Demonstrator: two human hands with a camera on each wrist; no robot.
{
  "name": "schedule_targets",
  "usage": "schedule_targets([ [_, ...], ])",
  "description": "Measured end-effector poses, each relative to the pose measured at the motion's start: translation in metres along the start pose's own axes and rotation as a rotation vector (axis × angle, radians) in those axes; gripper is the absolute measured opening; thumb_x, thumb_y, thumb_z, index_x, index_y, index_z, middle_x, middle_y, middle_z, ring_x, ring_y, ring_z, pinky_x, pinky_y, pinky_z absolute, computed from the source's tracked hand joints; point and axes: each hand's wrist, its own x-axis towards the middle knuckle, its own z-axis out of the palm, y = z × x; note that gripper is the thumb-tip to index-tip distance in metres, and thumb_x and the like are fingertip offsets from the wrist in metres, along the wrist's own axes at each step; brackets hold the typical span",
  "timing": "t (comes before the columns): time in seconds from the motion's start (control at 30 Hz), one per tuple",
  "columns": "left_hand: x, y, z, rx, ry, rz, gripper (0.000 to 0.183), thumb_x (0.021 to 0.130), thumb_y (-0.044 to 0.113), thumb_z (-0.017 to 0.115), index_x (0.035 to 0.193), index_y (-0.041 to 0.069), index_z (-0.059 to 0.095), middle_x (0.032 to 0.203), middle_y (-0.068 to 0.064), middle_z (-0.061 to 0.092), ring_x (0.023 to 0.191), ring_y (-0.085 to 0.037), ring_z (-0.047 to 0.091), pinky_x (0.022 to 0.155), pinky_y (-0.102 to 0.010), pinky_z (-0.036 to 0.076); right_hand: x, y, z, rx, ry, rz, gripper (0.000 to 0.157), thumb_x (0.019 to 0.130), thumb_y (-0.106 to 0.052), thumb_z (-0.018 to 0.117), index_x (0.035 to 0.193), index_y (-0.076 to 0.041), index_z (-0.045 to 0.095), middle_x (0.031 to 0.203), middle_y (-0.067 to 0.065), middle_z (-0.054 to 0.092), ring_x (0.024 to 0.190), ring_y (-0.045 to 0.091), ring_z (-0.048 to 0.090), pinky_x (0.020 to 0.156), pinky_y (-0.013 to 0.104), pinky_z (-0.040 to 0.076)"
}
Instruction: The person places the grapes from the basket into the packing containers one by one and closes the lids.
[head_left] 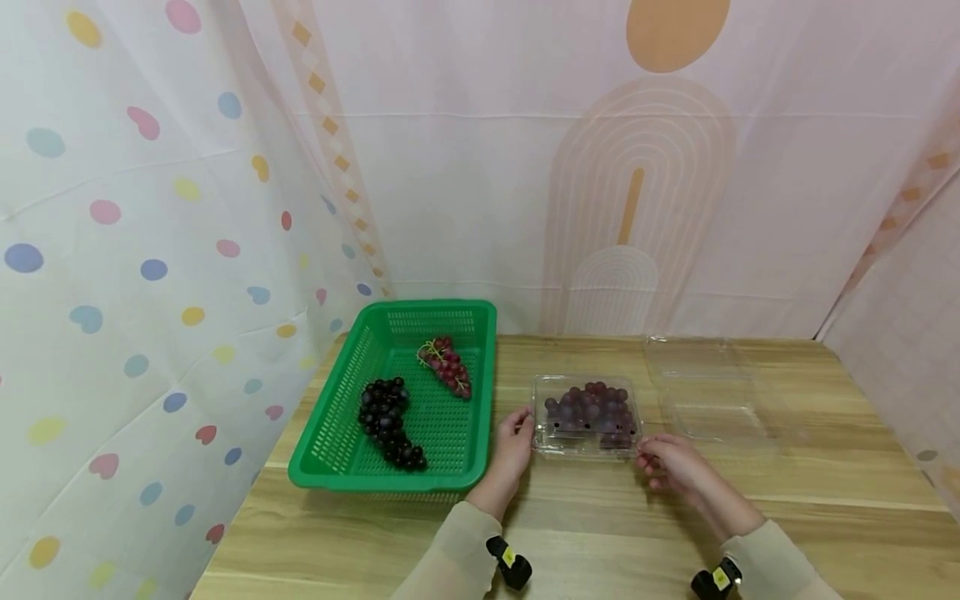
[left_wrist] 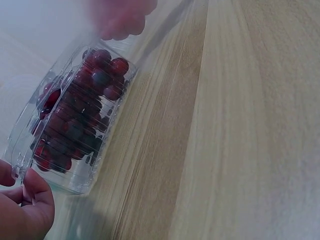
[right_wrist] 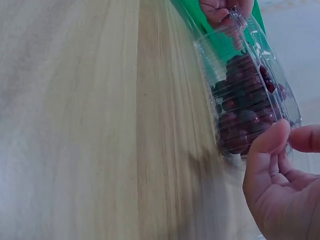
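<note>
A clear plastic clamshell box (head_left: 547,423) with its lid down stands on the table, a bunch of dark red grapes (head_left: 592,406) inside it. My left hand (head_left: 512,446) pinches the rim at the box's left end between thumb and fingers, which the left wrist view shows close up. At the opposite end, my right hand (head_left: 677,465) has thumb and forefinger on the front right corner of the rim. In the right wrist view, the right thumb (right_wrist: 272,137) and forefinger meet at that edge, and the other fingers curl below.
Left of the box is a green plastic basket (head_left: 487,400) holding a bunch of black grapes (head_left: 386,421) and a smaller bunch of red grapes (head_left: 450,367). A second clear clamshell (head_left: 712,421) lies unfolded on the right. Patterned curtains (head_left: 465,167) hang behind the table.
</note>
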Motion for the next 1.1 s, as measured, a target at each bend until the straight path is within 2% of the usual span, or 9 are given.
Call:
schedule_targets([
  [0.3,-0.001,-0.001,0.000,-0.010,0.009,-0.007,0.033,0.096,-0.002,0.042,0.122,-0.022,0.049,0.107,-0.034,0.054,0.079,-0.017,0.049,0.067,-0.026,0.046,-0.003,-0.001,-0.001,-0.109,-0.011,0.013,0.023,0.097,-0.016,0.044,0.096,0.004,0.055,0.070,0.000,0.054,0.061,0.010,0.051,0.053,0.025,0.048],
  [0.4,-0.001,-0.001,0.000,-0.004,0.014,-0.002,0.033,0.096,-0.002,0.042,0.121,-0.022,0.049,0.106,-0.033,0.054,0.079,-0.017,0.050,0.068,-0.028,0.046,-0.010,-0.004,-0.003,-0.189,-0.058,-0.009,0.030,0.098,-0.018,0.045,0.103,0.010,0.053,0.070,0.001,0.054,0.060,0.012,0.050,0.052,0.026,0.048],
  [0.5,0.000,-0.002,0.000,-0.001,0.018,0.001,0.032,0.096,-0.002,0.042,0.120,-0.022,0.049,0.105,-0.032,0.055,0.080,-0.017,0.050,0.068,-0.028,0.046,-0.020,-0.011,-0.005,-0.316,-0.108,-0.014,0.032,0.098,-0.019,0.048,0.106,0.011,0.054,0.070,0.003,0.055,0.058,0.013,0.051,0.050,0.027,0.046],
  [0.6,0.009,-0.017,0.001,0.001,0.025,0.001,0.033,0.096,0.001,0.044,0.121,-0.019,0.051,0.105,-0.028,0.056,0.081,-0.015,0.050,0.066,-0.024,0.045,-0.030,-0.023,-0.008,-0.432,-0.165,-0.016,0.029,0.097,-0.020,0.051,0.101,0.009,0.057,0.070,0.005,0.056,0.057,0.014,0.050,0.049,0.026,0.043],
  [0.7,0.019,-0.033,0.002,0.000,0.031,-0.009,0.033,0.097,0.004,0.045,0.123,-0.016,0.052,0.106,-0.024,0.057,0.081,-0.014,0.050,0.064,-0.021,0.044,-0.036,-0.037,-0.009,-0.546,-0.181,-0.080,0.026,0.096,-0.021,0.053,0.098,0.004,0.058,0.070,0.007,0.057,0.056,0.016,0.049,0.048,0.028,0.043],
  [0.77,0.022,-0.037,0.003,-0.001,0.032,-0.013,0.034,0.097,0.005,0.045,0.124,-0.015,0.052,0.106,-0.023,0.057,0.080,-0.013,0.049,0.063,-0.020,0.043,-0.037,-0.045,-0.010,-0.582,-0.140,-0.149,0.025,0.096,-0.020,0.054,0.099,0.004,0.058,0.073,0.009,0.057,0.058,0.017,0.050,0.048,0.031,0.046],
  [0.87,0.020,-0.034,0.002,-0.014,0.025,-0.018,0.034,0.097,0.003,0.044,0.124,-0.016,0.051,0.106,-0.024,0.057,0.077,-0.012,0.048,0.063,-0.020,0.043,-0.031,-0.055,-0.009,-0.606,-0.004,-0.247,0.027,0.096,-0.018,0.054,0.108,0.006,0.057,0.084,0.012,0.058,0.067,0.019,0.053,0.052,0.032,0.049],
  [1.0,0.009,-0.016,0.000,-0.033,0.008,-0.020,0.033,0.097,-0.001,0.042,0.123,-0.019,0.049,0.105,-0.027,0.055,0.075,-0.013,0.047,0.063,-0.021,0.043,-0.016,-0.059,-0.006,-0.619,0.190,-0.336,0.035,0.096,-0.012,0.053,0.124,0.008,0.052,0.103,0.021,0.058,0.085,0.028,0.058,0.062,0.034,0.050],
  [1.1,0.001,-0.004,-0.001,-0.035,0.000,-0.019,0.033,0.096,-0.002,0.041,0.123,-0.020,0.048,0.105,-0.030,0.054,0.075,-0.014,0.047,0.064,-0.021,0.043,-0.002,-0.057,-0.004,-0.642,0.246,-0.356,0.042,0.095,-0.008,0.051,0.133,0.011,0.044,0.117,0.030,0.053,0.097,0.038,0.057,0.073,0.041,0.051],
])
